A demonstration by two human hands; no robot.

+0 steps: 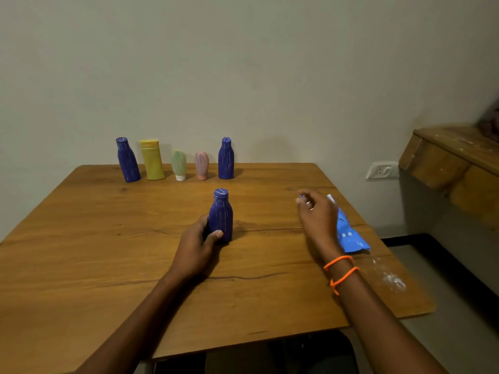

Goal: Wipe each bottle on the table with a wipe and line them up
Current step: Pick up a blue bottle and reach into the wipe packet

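While gripping a blue bottle [221, 215] upright at table [108, 252] centre, left hand [198, 245] wrapped round its lower body, thumb [214, 235] across the front; right hand [317, 215] at three o'clock of it, well apart, raised over a blue wipe pack [351, 237], fingers curled, something small and white at the fingertips, too unclear to tell whether pinched; orange threads [341, 269] round that wrist. Lined along the far edge at twelve o'clock, all upright: blue bottle [128, 160], yellow bottle [152, 160], green tube [179, 165], pink tube [201, 165], another blue bottle [226, 159]. White powdery smear [393, 279] at four o'clock near the table edge; wall socket [382, 170] beyond at two o'clock.
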